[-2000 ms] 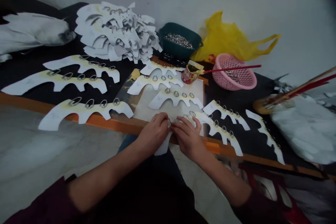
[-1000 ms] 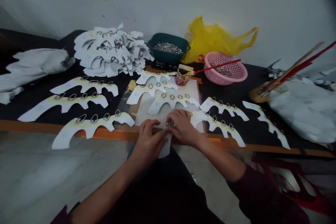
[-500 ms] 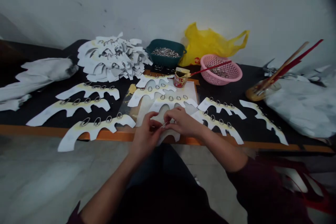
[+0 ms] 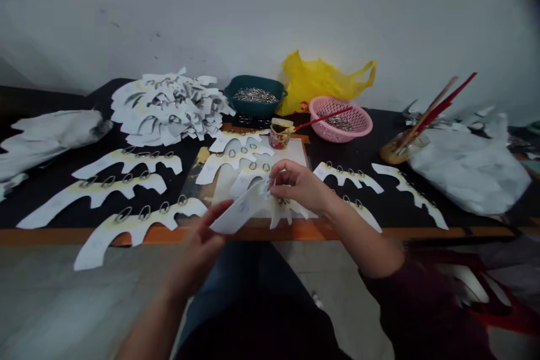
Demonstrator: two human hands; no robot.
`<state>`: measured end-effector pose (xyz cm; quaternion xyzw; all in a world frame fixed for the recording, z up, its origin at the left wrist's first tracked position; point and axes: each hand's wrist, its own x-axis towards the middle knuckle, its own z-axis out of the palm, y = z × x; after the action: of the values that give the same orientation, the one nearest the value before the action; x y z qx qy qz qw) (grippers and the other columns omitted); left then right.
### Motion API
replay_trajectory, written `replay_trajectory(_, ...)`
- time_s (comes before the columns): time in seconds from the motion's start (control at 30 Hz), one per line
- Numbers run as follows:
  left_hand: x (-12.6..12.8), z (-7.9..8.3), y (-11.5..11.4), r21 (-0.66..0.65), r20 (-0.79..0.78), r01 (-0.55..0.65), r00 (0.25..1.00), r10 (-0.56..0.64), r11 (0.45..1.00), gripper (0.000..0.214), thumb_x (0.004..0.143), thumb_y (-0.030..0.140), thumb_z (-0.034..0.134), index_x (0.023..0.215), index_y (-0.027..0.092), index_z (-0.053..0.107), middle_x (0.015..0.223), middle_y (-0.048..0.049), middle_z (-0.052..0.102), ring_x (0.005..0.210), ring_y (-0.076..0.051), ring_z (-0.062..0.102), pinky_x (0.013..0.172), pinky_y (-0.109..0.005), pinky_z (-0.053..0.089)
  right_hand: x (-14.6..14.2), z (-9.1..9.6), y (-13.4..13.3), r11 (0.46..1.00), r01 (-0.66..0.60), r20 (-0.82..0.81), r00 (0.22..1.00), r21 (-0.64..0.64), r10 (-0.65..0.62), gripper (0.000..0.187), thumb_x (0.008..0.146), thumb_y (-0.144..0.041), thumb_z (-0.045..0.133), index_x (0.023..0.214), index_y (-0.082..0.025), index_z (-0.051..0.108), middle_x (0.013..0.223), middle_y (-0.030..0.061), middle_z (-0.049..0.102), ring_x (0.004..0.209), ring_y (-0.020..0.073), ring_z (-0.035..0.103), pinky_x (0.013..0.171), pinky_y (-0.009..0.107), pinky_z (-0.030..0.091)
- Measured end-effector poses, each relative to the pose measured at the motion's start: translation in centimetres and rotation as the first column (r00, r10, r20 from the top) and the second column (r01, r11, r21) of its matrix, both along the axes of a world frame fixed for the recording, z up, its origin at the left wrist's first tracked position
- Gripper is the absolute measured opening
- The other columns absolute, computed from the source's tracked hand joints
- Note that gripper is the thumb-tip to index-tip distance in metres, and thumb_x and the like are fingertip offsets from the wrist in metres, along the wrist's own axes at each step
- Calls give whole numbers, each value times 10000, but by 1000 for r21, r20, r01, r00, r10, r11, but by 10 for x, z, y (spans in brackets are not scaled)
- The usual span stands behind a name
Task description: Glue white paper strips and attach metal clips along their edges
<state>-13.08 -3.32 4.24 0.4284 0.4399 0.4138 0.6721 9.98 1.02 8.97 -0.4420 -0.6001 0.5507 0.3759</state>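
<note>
Well, the right hand [image 4: 299, 187] pinches a paper cutout [image 4: 241, 208] tightly, the left hand [image 4: 196, 242] open just below it (holding nothing).

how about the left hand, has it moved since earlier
Yes, the left hand has moved back toward the person and leftward, judged against the orange table edge.

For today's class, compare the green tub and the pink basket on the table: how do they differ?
The green tub has solid walls, while the pink basket is full of small holes. The tub is squarish; the basket is round. The tub holds the larger heap of metal rings, and a red brush handle reaches over the basket's rim, not the tub's. Both hold metal rings and stand towards the back of the table.
</note>
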Motion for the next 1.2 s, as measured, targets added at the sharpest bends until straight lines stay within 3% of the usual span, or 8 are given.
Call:
replay_trajectory(0.07,21,-6,-11,-68,-4,47,999,-47,997,532,578,347,787,1053,177,619,1096,-98,668,1074,-296,583,936,-375,447,-12,7,-4,1000,-13,57,998,20,12,222,706,-227,661,863,-206,505,706,-38,548,635,103,515,608,238,423)
replay_trajectory(0.2,63,-3,-17,-121,129,-158,976,173,980,403,651,378,736,988,174,650,984,-61,696,1075,-272,583,963,-376,428,-28,8,-11,994,-14,154,988,107,-3,172,748,-249,634,895,-203,559,799,-18,573,733,114,538,706,261,431)
replay_trajectory(0.3,71,-1,-13,-194,273,-151,941,201,969,400,668,351,731,1029,207,641,1042,-39,684,1078,-246,585,959,-364,437,-22,1,-13,999,-27,111,994,29,23,197,794,-271,588,975,-194,566,823,-6,583,715,107,538,677,247,429)
replay_trajectory(0.43,66,-13,-15,-175,329,-130,926,183,976,442,630,349,759,1034,214,640,1024,-40,689,1089,-246,572,962,-350,436,-13,-6,-20,991,-66,151,985,-114,83,145,777,-296,613,805,-156,591,681,-18,564,596,91,489,561,217,388)
replay_trajectory(0.57,64,-21,-19,-106,163,-167,970,183,980,433,671,350,733,1064,208,617,1036,-32,683,1018,-226,601,918,-344,456,-17,-3,-32,1000,20,286,958,-13,-15,118,789,-284,603,777,-168,591,656,-21,578,590,98,500,545,215,378)
replay_trajectory(0.73,63,-7,-21,-161,-34,-249,968,247,955,368,652,344,730,974,188,643,931,-37,703,934,-238,635,795,-318,495,-24,-1,-39,981,18,457,883,191,-105,73,821,-224,564,780,-184,608,703,-13,611,633,108,535,579,222,389)
replay_trajectory(0.97,62,-6,-21,-92,-215,-258,948,233,962,298,668,397,713,871,182,678,911,-56,712,973,-254,623,942,-364,408,-26,-4,-43,946,25,481,857,322,-186,65,815,-151,564,790,-183,615,744,-4,635,704,116,570,658,226,417)
replay_trajectory(1.2,73,-1,-18,-225,170,-303,924,343,926,433,593,318,768,993,202,653,930,-32,708,962,-230,634,876,-335,473,-22,-11,-39,955,59,365,916,289,-167,58,823,-195,576,879,-200,592,749,-10,612,681,117,571,634,231,456)
